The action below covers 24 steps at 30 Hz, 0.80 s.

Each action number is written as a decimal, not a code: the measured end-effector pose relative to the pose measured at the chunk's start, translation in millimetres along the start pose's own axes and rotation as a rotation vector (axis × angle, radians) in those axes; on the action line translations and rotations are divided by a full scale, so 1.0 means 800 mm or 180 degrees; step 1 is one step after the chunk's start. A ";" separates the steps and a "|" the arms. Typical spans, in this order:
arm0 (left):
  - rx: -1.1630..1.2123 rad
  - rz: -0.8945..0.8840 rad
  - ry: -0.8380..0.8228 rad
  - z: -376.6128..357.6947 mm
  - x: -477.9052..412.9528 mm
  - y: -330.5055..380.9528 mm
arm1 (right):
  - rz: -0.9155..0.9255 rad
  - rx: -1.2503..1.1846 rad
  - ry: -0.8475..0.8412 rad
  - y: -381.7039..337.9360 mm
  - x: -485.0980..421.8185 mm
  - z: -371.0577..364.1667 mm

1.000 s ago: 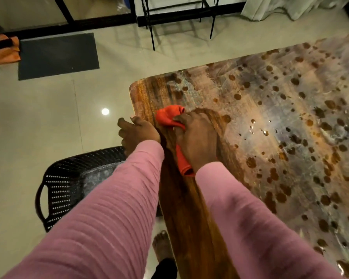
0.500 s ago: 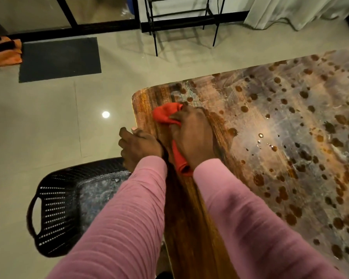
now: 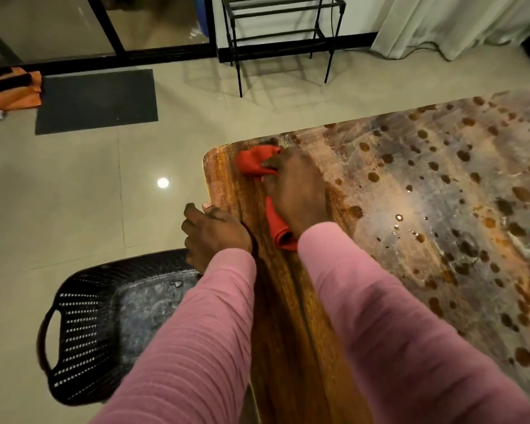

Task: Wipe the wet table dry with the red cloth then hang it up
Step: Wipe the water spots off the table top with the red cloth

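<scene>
The red cloth (image 3: 253,162) lies bunched on the wooden table (image 3: 410,179) near its far left corner, with a tail trailing back under my wrist. My right hand (image 3: 297,191) lies on top of it, fingers curled into the bunched front, pressing it onto the wood. My left hand (image 3: 214,231) grips the table's left edge, thumb on top. A dark wiped strip (image 3: 288,332) runs along the left side. The rest of the tabletop is covered with water drops and smears.
A black perforated plastic chair (image 3: 83,325) stands on the floor just left of the table, under my left arm. Farther off are a black metal rack (image 3: 282,35), a dark floor mat (image 3: 97,101), an orange cloth (image 3: 13,87) and a curtain (image 3: 456,19).
My right hand has pushed the red cloth away from me along the left strip, toward the far corner. My left hand has stayed on the table edge.
</scene>
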<state>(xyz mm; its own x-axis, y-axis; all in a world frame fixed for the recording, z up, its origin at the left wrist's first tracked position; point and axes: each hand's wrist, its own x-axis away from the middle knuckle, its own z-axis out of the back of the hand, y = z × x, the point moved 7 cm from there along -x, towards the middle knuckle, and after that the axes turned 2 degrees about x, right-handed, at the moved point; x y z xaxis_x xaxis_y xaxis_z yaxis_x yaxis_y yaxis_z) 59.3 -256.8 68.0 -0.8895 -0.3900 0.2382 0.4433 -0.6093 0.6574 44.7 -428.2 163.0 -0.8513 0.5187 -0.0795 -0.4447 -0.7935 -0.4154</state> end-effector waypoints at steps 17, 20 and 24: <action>-0.0153 -0.0038 -0.0084 0.005 0.006 0.008 | -0.0540 -0.0240 0.0396 0.007 -0.054 0.002; -0.0166 -0.0067 -0.0200 0.005 0.006 0.008 | -0.1026 -0.0924 0.0701 0.031 -0.056 0.017; -0.0129 -0.0055 -0.0205 0.007 0.006 0.008 | -0.0218 -0.0642 0.0333 -0.042 -0.038 -0.013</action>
<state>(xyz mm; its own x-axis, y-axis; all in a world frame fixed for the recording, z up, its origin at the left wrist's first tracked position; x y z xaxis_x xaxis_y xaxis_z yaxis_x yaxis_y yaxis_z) 57.3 -258.8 77.9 -0.9017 -0.3347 0.2735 0.4308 -0.6436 0.6326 88.5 -413.7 170.2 -0.7827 0.6077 -0.1340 -0.4269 -0.6811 -0.5949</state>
